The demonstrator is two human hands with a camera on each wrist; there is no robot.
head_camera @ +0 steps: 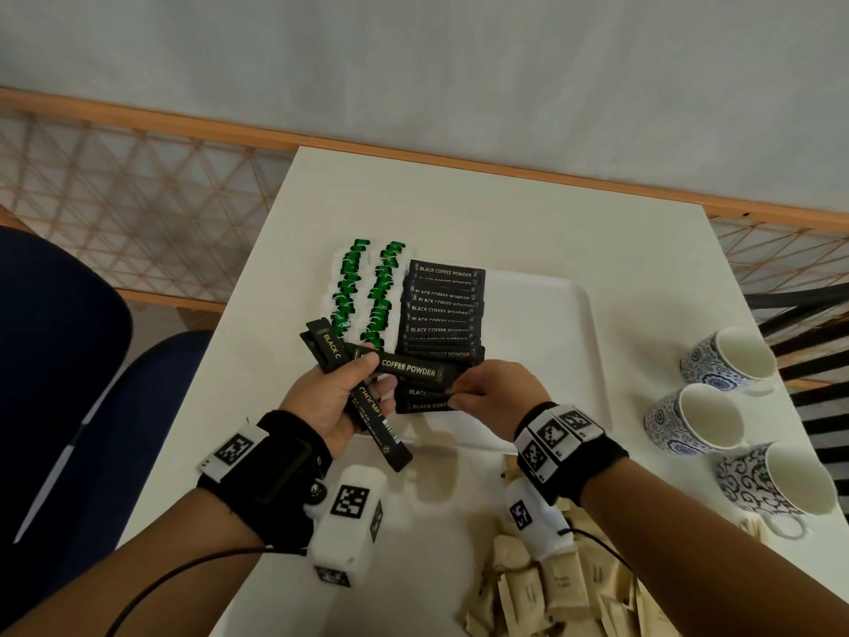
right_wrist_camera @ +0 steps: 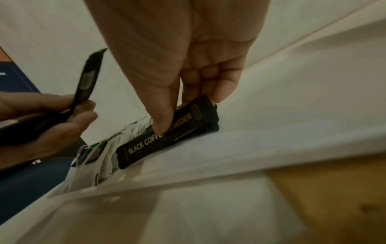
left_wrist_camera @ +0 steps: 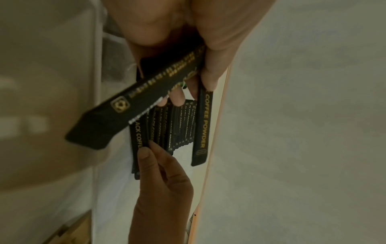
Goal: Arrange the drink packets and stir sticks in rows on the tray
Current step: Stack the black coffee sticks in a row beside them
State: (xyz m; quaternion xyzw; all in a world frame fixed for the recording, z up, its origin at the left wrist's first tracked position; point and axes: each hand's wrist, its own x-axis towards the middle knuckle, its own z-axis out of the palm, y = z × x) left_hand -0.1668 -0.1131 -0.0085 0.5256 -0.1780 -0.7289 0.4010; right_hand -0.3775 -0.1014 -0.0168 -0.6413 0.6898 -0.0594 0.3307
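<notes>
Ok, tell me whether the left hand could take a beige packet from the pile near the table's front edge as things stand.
Probably not yet. The left hand grips a fan of black coffee packets, so its fingers are full. The beige packets lie below the right forearm, which partly covers the pile.

Black coffee packets rowed on white tray

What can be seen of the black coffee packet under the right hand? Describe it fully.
The black coffee packet is a slim, flat stick sachet, matte black with gold "BLACK COFFEE POWDER" lettering and a small gold emblem near one end. It lies at the near end of the overlapping black row on the white tray. The right hand pinches it, thumb on its face.
</notes>
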